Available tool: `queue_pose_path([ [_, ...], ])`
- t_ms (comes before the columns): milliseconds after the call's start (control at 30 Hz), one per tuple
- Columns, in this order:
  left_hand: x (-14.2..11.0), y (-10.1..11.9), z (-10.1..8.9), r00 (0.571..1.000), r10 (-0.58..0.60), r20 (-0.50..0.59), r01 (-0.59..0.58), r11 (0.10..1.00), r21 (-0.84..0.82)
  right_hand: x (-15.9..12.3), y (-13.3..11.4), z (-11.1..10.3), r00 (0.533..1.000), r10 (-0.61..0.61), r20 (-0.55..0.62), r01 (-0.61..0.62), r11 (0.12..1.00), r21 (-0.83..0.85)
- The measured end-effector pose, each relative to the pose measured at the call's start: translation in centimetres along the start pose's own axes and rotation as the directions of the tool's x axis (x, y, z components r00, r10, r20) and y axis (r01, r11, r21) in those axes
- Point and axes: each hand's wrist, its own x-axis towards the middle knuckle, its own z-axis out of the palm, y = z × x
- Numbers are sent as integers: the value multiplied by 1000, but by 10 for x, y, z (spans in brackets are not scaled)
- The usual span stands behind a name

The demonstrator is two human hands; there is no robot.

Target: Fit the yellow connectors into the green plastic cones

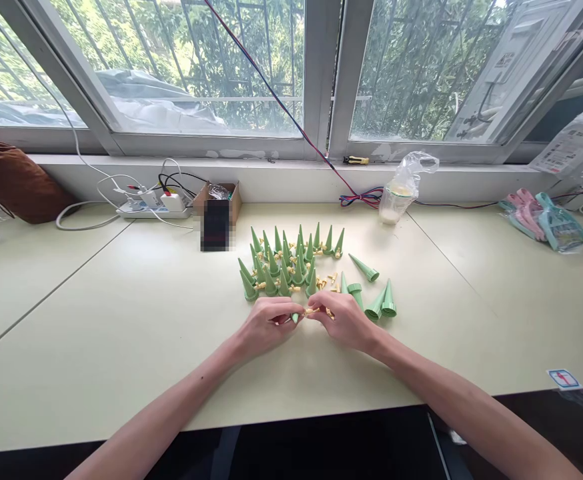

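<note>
In my left hand (269,325), closed with a pinch, is a green plastic cone (295,318) whose tip shows below the fingers. My right hand (344,319) pinches a small cream-coloured plastic valve piece (309,311) close to the cone; whether the two touch I cannot tell. Just beyond the hands stand rows of upright green cones (273,263) with cream valve pieces fitted near their bases. A few loose cream pieces (332,279) lie right of those rows. Several separate green cones (388,301) stand or lie beside my right hand, one on its side (364,267).
Behind the cones are a small cardboard box (235,200) with a blurred dark object before it, and a power strip (154,208) with cables. A plastic bag with a cup (398,197) stands at the back right. Pink and teal packets (561,223) lie far right, a brown bag (19,180) far left.
</note>
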Motion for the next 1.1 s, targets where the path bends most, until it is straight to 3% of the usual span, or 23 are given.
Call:
queue_pose_path([
  [1100,-1,3,1,1000,0,25,-1,1000,27,0,-1,-2,1000,1,20,-1,1000,16],
])
